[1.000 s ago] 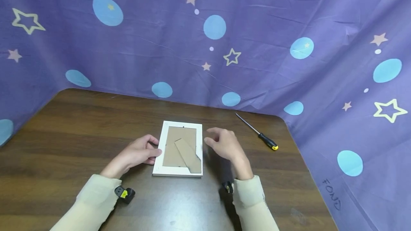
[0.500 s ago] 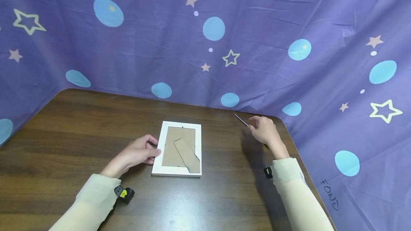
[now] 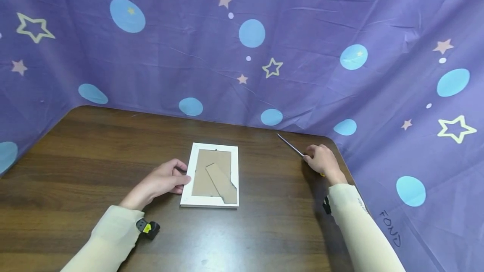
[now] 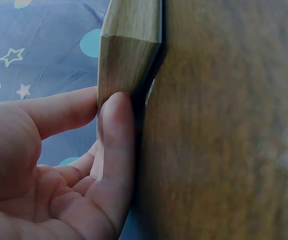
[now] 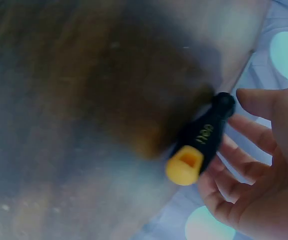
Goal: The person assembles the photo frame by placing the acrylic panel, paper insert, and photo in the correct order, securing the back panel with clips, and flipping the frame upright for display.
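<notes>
A white picture frame lies back up on the table, its brown backing and slanted stand facing me. My left hand pinches its left edge, with the thumb over the rim. Seen close in the left wrist view, the fingers press against the frame's wooden side. At the right, my right hand is over the handle of a screwdriver. In the right wrist view, its black and yellow handle lies alongside loosely bent fingers, the thumb tip close to its collar.
The brown wooden table ends at a purple curtain with stars and blue dots, behind and at both sides. My right hand is close to the table's right edge. A black wrist camera sits by my left cuff.
My right hand has moved from beside the frame out to the screwdriver, then slightly down along it to the handle. The left hand, the frame and the screwdriver have stayed in place.
</notes>
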`<action>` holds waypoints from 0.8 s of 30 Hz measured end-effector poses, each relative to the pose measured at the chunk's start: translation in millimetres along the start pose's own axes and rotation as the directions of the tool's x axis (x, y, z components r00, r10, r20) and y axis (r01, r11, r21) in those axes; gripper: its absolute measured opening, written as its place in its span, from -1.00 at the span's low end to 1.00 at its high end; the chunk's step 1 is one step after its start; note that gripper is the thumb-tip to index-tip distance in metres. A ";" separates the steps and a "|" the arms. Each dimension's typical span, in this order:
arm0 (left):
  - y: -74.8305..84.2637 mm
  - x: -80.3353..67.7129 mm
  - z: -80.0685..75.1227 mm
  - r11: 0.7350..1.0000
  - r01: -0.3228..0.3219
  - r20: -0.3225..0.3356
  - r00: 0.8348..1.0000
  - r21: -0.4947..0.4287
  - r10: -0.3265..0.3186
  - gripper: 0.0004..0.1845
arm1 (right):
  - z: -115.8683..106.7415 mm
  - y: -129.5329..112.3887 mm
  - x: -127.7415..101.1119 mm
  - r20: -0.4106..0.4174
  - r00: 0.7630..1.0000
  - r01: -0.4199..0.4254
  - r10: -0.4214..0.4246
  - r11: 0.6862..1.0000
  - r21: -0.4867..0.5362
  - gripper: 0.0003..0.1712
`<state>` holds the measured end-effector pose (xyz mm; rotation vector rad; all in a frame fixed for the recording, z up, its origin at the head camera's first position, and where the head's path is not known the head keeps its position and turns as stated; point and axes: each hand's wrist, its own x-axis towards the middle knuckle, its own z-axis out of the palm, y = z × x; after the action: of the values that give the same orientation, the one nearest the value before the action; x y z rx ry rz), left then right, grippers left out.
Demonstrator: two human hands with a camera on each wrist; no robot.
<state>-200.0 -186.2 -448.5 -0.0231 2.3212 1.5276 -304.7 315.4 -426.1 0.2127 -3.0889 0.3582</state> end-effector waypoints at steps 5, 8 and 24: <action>1.0 -0.1 -0.1 1.000 0.012 -0.004 1.000 0.004 -0.012 -0.46 | 9.8 7.7 2.6 0.018 1.000 0.006 -0.006 1.000 0.011 -0.63; 1.1 -0.4 -0.2 1.000 0.013 -0.004 1.000 0.003 -0.013 -0.45 | 14.0 9.3 4.0 0.007 1.000 0.025 -0.025 1.000 0.008 -0.68; 0.2 -0.7 -0.9 1.000 0.022 -0.001 1.000 -0.013 -0.022 -0.49 | 8.9 -10.2 2.3 -0.076 0.991 0.116 -0.110 0.990 0.084 -0.82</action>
<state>-199.6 -187.1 -447.9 -0.0524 2.3043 1.5323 -305.7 303.2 -432.4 0.3675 -2.9779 0.4872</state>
